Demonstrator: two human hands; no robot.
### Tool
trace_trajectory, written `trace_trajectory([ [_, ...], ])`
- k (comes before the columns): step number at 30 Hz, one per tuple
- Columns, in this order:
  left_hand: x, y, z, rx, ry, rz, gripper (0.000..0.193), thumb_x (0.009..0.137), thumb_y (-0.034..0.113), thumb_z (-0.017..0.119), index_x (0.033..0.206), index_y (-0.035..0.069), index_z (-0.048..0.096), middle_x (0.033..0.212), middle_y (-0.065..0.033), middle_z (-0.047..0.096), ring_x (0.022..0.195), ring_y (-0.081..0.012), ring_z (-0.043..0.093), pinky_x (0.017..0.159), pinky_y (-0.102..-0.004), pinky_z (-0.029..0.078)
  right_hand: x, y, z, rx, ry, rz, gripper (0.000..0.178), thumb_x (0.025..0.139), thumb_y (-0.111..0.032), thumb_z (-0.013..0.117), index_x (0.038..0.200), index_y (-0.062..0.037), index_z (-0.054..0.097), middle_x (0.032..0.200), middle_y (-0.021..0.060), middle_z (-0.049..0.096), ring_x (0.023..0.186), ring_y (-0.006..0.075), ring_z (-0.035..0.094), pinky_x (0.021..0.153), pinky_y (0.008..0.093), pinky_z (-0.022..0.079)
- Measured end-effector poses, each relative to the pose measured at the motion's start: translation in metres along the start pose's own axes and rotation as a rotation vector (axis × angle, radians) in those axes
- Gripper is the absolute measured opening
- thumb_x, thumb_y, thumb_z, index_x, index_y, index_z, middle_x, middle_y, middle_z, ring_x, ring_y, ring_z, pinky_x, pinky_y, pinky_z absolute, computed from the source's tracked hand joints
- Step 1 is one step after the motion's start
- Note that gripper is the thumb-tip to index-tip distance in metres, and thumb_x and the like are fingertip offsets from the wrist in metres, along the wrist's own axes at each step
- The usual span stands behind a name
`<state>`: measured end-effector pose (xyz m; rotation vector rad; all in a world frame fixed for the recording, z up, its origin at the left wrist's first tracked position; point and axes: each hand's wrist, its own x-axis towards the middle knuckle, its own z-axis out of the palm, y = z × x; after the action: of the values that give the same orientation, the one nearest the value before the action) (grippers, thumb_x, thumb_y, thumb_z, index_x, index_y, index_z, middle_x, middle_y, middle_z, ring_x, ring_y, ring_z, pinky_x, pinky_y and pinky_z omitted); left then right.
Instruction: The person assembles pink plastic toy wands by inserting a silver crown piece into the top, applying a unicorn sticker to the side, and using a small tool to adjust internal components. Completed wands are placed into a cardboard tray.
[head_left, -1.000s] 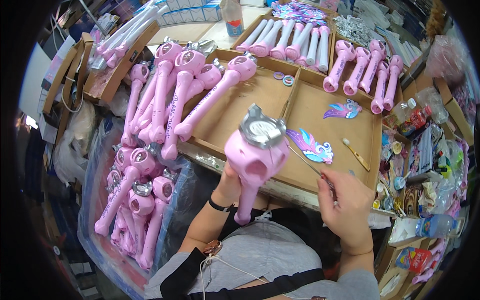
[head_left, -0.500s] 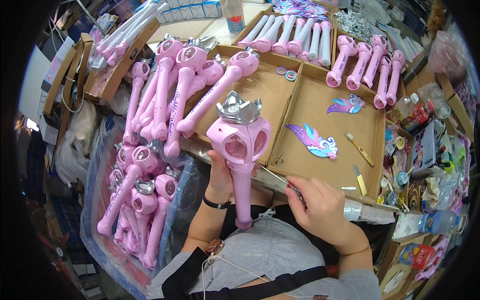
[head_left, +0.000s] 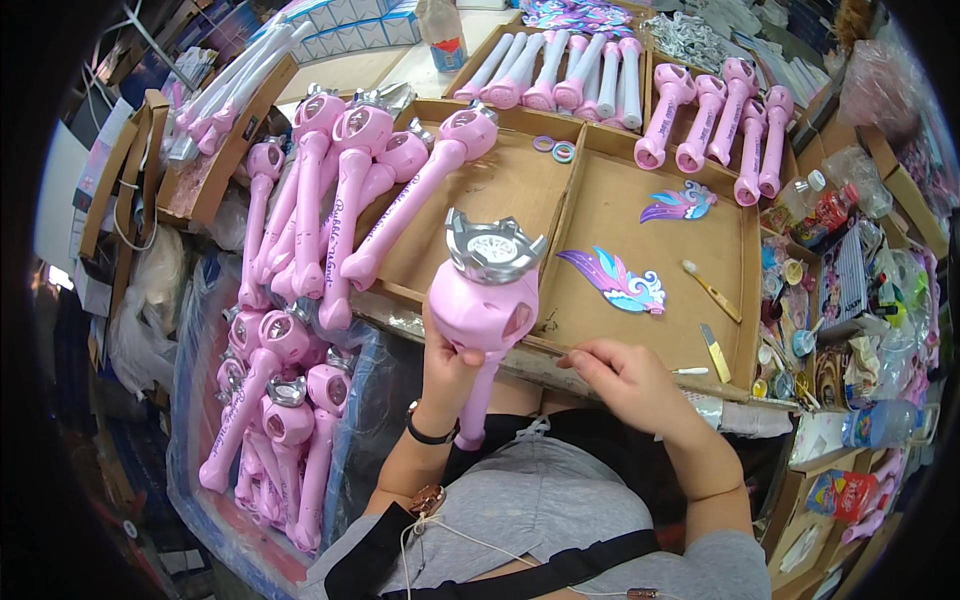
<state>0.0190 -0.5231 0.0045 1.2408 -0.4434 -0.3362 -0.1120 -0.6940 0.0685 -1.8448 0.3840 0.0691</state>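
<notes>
My left hand point(head_left: 446, 378) is wrapped around a pink toy wand point(head_left: 485, 308) just below its round head, holding it upright in front of me. A silver crown point(head_left: 492, 250) tops the wand and tilts toward me, showing its round patterned middle. To the right of the wand, my right hand point(head_left: 632, 385) hovers over the front edge of the cardboard tray point(head_left: 655, 235), fingers curled in and thumb against the index finger. Whatever it may hold is hidden. Two purple and blue wing-shaped pieces point(head_left: 618, 283) lie in the tray.
Several finished-looking pink wands point(head_left: 352, 190) lie piled at left; more fill a plastic-lined blue bin point(head_left: 180, 440). Beyond the tray are white-handled wand parts point(head_left: 550, 72) and pink wand bodies point(head_left: 700, 120). A brush point(head_left: 712, 291) and a yellow cutter point(head_left: 716, 353) rest in the tray's right side.
The wand's head has tipped toward me and turned, bringing the crown's top into view. My right hand has drawn its fingers in, and the screwdriver's thin shaft no longer shows.
</notes>
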Motion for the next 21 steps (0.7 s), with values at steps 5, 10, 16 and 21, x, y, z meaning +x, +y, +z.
trace_trajectory([
  [5,-0.005,0.005,0.005,0.012,-0.01,0.071,0.117,0.057,0.056,0.078,0.141,0.004,0.015,0.136,-0.0135,0.036,0.121,-0.0235,0.043,0.099,-0.0386,0.039,0.016,0.022,-0.009,0.382,-0.303,0.246,0.031,0.092,-0.026,0.051,0.095,0.001,0.065,0.074,0.0077,0.066,0.066,0.0134,0.06,0.061,0.0281,0.047],
  [10,-0.005,0.011,0.004,0.015,-0.013,0.02,0.116,0.057,0.06,0.075,0.14,0.003,0.016,0.134,-0.0123,0.037,0.121,-0.0223,0.042,0.099,-0.0372,0.038,0.007,0.021,0.0,0.075,-0.092,-0.185,0.027,0.09,-0.023,0.052,0.092,0.0005,0.065,0.074,0.0113,0.065,0.065,0.0196,0.061,0.06,0.0308,0.048],
  [16,-0.005,0.003,-0.002,0.062,-0.018,0.004,0.114,0.059,0.063,0.072,0.139,0.002,0.018,0.13,-0.0103,0.04,0.118,-0.0185,0.043,0.099,-0.034,0.036,0.003,0.006,0.0,-0.137,-0.017,-0.21,0.022,0.088,-0.021,0.054,0.09,-0.002,0.065,0.077,0.0177,0.063,0.068,0.0307,0.062,0.061,0.0348,0.048],
  [21,-0.002,-0.001,-0.006,-0.014,-0.009,-0.043,0.113,0.057,0.065,0.072,0.136,0.002,0.021,0.126,-0.0094,0.043,0.115,-0.0167,0.045,0.095,-0.032,0.039,-0.002,0.005,-0.003,-0.302,0.047,-0.324,0.022,0.087,-0.024,0.056,0.089,-0.0042,0.065,0.076,0.0149,0.064,0.069,0.0317,0.062,0.06,0.0371,0.049],
])
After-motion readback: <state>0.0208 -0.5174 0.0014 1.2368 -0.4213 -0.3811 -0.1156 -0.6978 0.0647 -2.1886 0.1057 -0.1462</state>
